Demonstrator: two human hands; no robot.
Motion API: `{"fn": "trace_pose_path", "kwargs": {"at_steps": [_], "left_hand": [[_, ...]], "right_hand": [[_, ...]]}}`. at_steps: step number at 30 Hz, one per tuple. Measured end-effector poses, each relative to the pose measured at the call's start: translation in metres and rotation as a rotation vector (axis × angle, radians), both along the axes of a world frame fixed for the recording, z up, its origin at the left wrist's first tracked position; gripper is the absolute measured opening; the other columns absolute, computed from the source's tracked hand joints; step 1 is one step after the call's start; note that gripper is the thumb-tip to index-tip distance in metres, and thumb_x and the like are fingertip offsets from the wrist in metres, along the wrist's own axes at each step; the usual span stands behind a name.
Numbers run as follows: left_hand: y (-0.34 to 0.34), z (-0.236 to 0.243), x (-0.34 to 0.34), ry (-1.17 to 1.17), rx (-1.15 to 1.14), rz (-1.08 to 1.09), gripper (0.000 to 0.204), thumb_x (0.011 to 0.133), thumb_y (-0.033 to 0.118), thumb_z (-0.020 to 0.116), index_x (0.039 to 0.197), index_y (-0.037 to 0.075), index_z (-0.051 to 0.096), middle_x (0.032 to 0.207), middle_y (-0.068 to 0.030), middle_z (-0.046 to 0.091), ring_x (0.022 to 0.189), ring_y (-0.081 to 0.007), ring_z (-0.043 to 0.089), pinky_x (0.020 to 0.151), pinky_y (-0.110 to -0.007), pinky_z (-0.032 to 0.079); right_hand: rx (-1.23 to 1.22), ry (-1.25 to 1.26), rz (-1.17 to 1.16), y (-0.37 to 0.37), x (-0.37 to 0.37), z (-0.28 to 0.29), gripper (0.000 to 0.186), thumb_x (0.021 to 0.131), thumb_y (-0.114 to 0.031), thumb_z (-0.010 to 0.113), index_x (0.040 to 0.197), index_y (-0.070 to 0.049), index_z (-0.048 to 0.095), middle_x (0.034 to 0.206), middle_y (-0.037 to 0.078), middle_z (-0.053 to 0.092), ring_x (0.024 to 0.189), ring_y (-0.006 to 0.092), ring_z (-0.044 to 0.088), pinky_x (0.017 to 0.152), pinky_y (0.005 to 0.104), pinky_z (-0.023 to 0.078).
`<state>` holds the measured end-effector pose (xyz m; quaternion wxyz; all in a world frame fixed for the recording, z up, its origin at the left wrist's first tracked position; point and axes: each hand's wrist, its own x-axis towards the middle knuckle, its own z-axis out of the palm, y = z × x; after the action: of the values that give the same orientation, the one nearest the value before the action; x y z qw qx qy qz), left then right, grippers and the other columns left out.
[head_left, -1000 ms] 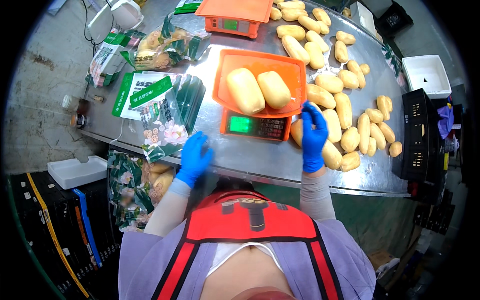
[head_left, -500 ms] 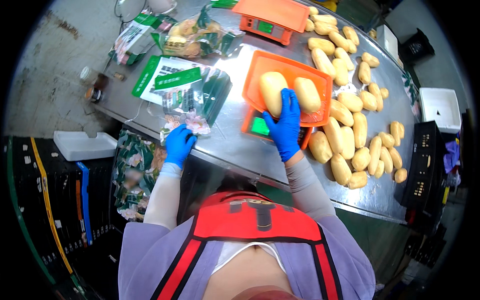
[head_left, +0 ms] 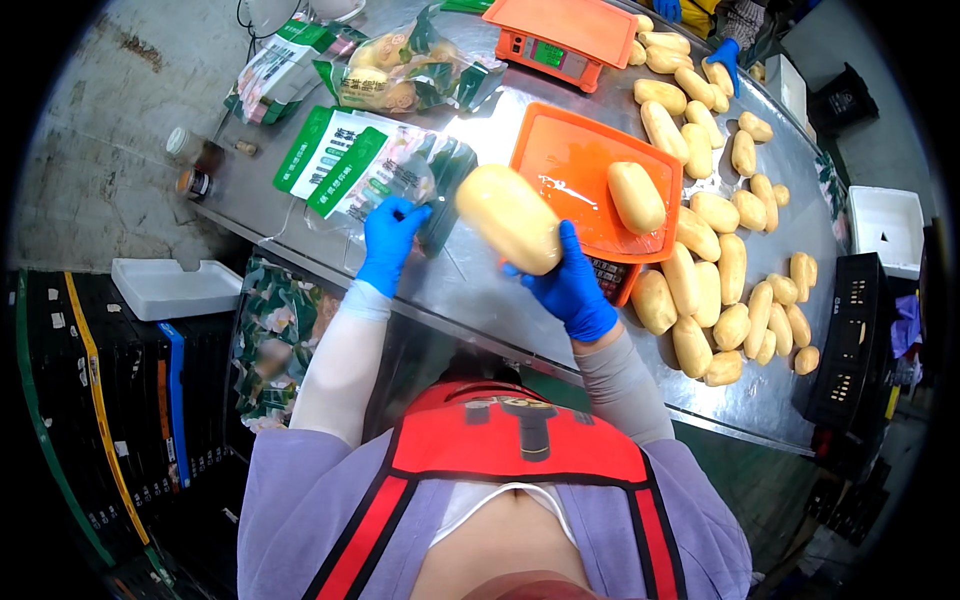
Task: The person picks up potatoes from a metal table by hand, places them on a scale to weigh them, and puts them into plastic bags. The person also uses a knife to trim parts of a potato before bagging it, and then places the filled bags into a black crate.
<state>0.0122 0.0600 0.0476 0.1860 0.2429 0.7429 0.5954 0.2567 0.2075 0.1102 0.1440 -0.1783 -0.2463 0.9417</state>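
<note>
My right hand (head_left: 575, 290), in a blue glove, grips the near end of a large, smooth, pale yellow lotus root segment (head_left: 508, 218). The segment is held up to the left of an orange tray (head_left: 560, 190) on a scale. One more segment (head_left: 636, 198) lies in the tray's right side. My left hand (head_left: 392, 240), gloved alike, has its fingers pinched at the near edge of a clear printed plastic bag (head_left: 405, 170) with a green header. That bag lies on top of a stack of similar bags; the fingertips are partly hidden.
Many loose lotus root segments (head_left: 732, 265) cover the right of the metal table (head_left: 470, 320). A second orange scale (head_left: 565, 30) and a filled bag (head_left: 400, 75) stand at the back. At the far right, a co-worker's blue-gloved hand (head_left: 724, 65) reaches among the segments. Jars (head_left: 195, 183) are at the left edge.
My right hand has lifted the left segment out of the tray and carried it left. My left hand has moved up and right along the bag. A co-worker's hand has appeared at the back.
</note>
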Motion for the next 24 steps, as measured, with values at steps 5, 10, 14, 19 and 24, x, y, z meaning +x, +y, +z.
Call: {"fn": "trace_pose_path", "kwargs": {"at_steps": [5,10,14,19,24], "left_hand": [[0.010,-0.010,0.006,-0.172,0.015,-0.204,0.013,0.084,0.011,0.069,0.091,0.000,0.068,0.078,0.0008,0.064,0.070,-0.0070,0.055,0.066,-0.025,0.048],[0.001,0.011,0.010,-0.340,-0.022,-0.314,0.015,0.087,0.010,0.065,0.097,-0.001,0.068,0.087,-0.0014,0.066,0.080,-0.0083,0.059,0.075,-0.025,0.050],[-0.008,-0.001,-0.002,-0.376,-0.024,-0.166,0.022,0.088,0.010,0.065,0.107,0.000,0.066,0.098,-0.0040,0.068,0.088,-0.0107,0.062,0.081,-0.027,0.050],[-0.003,0.015,-0.011,-0.361,0.137,-0.112,0.017,0.085,0.011,0.068,0.099,0.002,0.066,0.089,-0.0024,0.065,0.081,-0.0092,0.058,0.075,-0.025,0.049],[-0.002,0.012,-0.020,-0.343,0.061,-0.145,0.010,0.081,0.008,0.071,0.087,0.004,0.064,0.081,0.0006,0.062,0.076,-0.0080,0.055,0.069,-0.024,0.047]], "right_hand": [[0.111,-0.060,0.116,-0.023,-0.022,-0.008,0.065,0.095,-0.048,0.048,0.139,-0.001,0.040,0.124,0.015,0.058,0.100,0.0283,0.063,0.082,0.0358,0.049],[0.053,-0.059,0.128,-0.035,-0.038,-0.014,0.065,0.094,-0.042,0.051,0.141,0.001,0.035,0.133,0.016,0.050,0.117,0.0262,0.054,0.097,0.0422,0.048],[-0.079,-0.047,0.139,-0.037,-0.046,-0.019,0.060,0.096,-0.036,0.050,0.141,0.001,0.034,0.135,0.015,0.048,0.118,0.0263,0.053,0.098,0.0444,0.048],[-0.050,-0.143,0.159,-0.033,-0.052,-0.029,0.055,0.098,-0.031,0.049,0.140,0.002,0.036,0.134,0.015,0.049,0.118,0.0260,0.054,0.095,0.0453,0.050],[-0.066,-0.183,0.107,-0.039,-0.051,-0.033,0.053,0.097,-0.030,0.051,0.137,0.003,0.040,0.131,0.015,0.051,0.115,0.0258,0.055,0.091,0.0432,0.053]]}}
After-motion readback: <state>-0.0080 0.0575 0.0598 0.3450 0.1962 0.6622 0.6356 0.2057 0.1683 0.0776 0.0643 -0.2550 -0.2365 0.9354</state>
